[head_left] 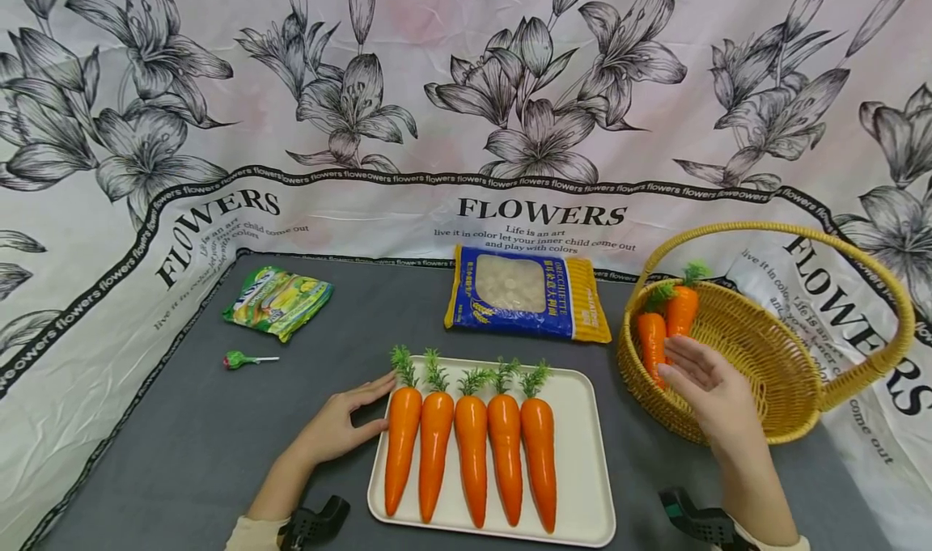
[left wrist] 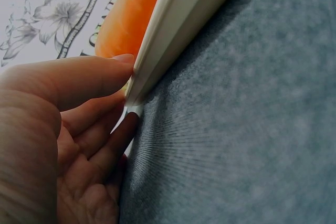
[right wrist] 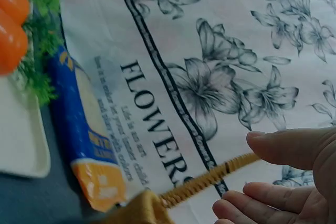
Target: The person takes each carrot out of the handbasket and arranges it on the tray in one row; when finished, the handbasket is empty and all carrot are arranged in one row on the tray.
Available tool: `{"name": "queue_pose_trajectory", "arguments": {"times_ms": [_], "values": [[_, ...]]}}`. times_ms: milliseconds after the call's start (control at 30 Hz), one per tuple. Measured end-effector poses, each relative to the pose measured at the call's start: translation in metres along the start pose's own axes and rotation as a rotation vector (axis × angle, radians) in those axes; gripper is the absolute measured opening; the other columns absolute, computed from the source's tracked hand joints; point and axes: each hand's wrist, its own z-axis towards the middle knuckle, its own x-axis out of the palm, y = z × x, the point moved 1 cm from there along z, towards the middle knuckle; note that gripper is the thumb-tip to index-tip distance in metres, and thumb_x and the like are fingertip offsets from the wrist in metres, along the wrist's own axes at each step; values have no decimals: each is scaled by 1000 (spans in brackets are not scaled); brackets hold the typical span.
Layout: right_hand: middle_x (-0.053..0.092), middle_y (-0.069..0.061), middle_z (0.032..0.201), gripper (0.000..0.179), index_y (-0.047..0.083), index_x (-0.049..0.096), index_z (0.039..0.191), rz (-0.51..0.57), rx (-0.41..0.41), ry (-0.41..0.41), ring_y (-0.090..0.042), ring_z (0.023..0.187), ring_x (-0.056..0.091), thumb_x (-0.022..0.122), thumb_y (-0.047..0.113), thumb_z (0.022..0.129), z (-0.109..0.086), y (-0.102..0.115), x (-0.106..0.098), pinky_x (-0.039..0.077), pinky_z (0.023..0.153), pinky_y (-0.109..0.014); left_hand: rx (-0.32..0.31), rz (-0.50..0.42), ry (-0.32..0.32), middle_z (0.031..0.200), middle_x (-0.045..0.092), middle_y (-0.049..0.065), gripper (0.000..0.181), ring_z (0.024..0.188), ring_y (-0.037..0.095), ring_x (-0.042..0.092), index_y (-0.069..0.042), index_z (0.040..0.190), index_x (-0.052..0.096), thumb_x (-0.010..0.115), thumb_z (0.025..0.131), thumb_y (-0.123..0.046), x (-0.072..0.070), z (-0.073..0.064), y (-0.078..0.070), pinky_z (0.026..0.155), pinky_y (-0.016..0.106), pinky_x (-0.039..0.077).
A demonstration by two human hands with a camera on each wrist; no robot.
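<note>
Several orange toy carrots [head_left: 471, 454] with green tops lie side by side on a cream tray [head_left: 582, 454]. My left hand [head_left: 338, 421] rests at the tray's left edge, its thumb tip touching the rim [left wrist: 152, 45] and its fingers extended near the upper left corner. Over the front left of a yellow wicker basket [head_left: 786, 389] is my right hand [head_left: 713, 385], fingers extended. Two more carrots [head_left: 682, 310] stand in the basket, right by those fingertips. In the right wrist view, nothing shows between the thumb and fingers of the right hand [right wrist: 294, 177].
Behind the tray lies a blue and yellow pasta bag [head_left: 527, 292]. A green snack packet [head_left: 279, 302] and a lollipop [head_left: 247, 360] are at the left. The basket's tall handle [head_left: 779, 227] arches over it. A floral cloth [head_left: 539, 154] backs the grey table [head_left: 189, 438].
</note>
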Motion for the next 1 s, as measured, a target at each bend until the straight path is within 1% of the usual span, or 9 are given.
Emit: {"name": "queue_pose_trajectory", "arguments": {"times_ms": [133, 333, 400, 500, 567, 667, 733, 867, 1000], "values": [[57, 26, 112, 42, 13, 52, 132, 15, -12, -24, 13, 101, 56, 62, 8, 91, 9, 2, -22, 47, 77, -4, 6, 0, -7, 147, 43, -3, 54, 135, 28, 41, -20, 140, 49, 65, 90, -30, 0, 0, 1, 108, 55, 31], [63, 19, 109, 36, 20, 57, 119, 244, -17, -34, 9, 95, 61, 61, 0, 90, 31, 3, -52, 47, 76, -4, -6, 4, -11, 146, 44, -5, 54, 135, 28, 40, -20, 140, 49, 65, 90, -32, -1, 0, 1, 106, 56, 34], [65, 18, 106, 34, 20, 57, 117, 278, -6, -39, 9, 92, 63, 62, 0, 89, 40, 1, -58, 48, 75, -4, -15, 0, -10, 147, 43, -5, 55, 136, 27, 40, -21, 140, 49, 65, 89, -33, -1, 0, 0, 106, 56, 34], [65, 20, 102, 32, 21, 56, 114, 278, 32, -37, 9, 88, 63, 63, 3, 89, 53, -3, -67, 48, 74, -5, -20, -8, -9, 147, 43, -5, 55, 136, 27, 39, -21, 140, 49, 65, 89, -34, -1, 0, 0, 106, 57, 34], [64, 23, 101, 31, 22, 55, 114, 234, 67, -38, 12, 87, 62, 65, 7, 89, 61, -8, -72, 48, 73, -4, -18, -10, -10, 147, 43, -4, 55, 136, 27, 39, -20, 140, 49, 66, 89, -33, -1, 0, 1, 106, 57, 34], [62, 24, 101, 31, 23, 53, 116, 247, 123, -14, 13, 87, 60, 65, 11, 89, 73, -17, -78, 46, 73, -3, -15, -5, -11, 146, 43, -4, 55, 136, 28, 39, -18, 140, 50, 66, 89, -33, -1, 0, 1, 106, 56, 34], [63, 22, 102, 29, 22, 55, 115, 314, 147, 13, 11, 87, 61, 64, 10, 90, 80, -24, -82, 46, 74, -4, -12, -6, -10, 146, 44, -3, 55, 136, 28, 40, -18, 140, 50, 66, 89, -32, -1, 0, 1, 106, 56, 33], [66, 14, 101, 25, 20, 61, 109, 518, 196, 62, 2, 89, 63, 59, 3, 92, 92, -40, -88, 49, 76, -9, -6, -10, -8, 146, 44, -3, 55, 136, 29, 40, -17, 140, 50, 66, 89, -32, -1, 1, 1, 107, 57, 32], [69, 10, 98, 22, 18, 66, 102, 632, 263, 82, -2, 89, 65, 58, 0, 91, 101, -52, -93, 52, 76, -13, -1, -11, -12, 146, 44, -3, 55, 135, 29, 40, -16, 139, 51, 67, 88, -31, -1, 0, 2, 107, 57, 32]]}}
